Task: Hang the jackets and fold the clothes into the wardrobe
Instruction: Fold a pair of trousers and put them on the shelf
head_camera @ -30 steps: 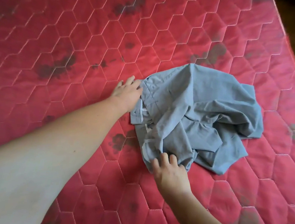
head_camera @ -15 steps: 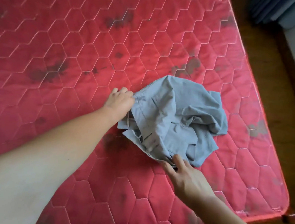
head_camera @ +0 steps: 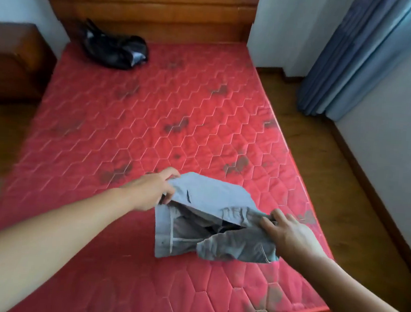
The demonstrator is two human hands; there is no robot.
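While left hand point(head_camera: 150, 192) and right hand point(head_camera: 289, 234) grip it, crumpled cloth point(head_camera: 211, 196) drapes quilted mattress point(head_camera: 153, 116).

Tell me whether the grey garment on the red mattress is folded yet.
Not folded: the crumpled grey fabric garment lies bunched unevenly on the red quilted mattress, left hand and right hand holding opposite edges.

1. Between your left hand point(head_camera: 151, 193) and right hand point(head_camera: 289, 235), the garment point(head_camera: 211, 196) is matt grey cloth.
2. Beneath them, the mattress point(head_camera: 152, 126) is quilted red cloth.
3. Far beyond, the jacket point(head_camera: 114, 48) looks glossy black.
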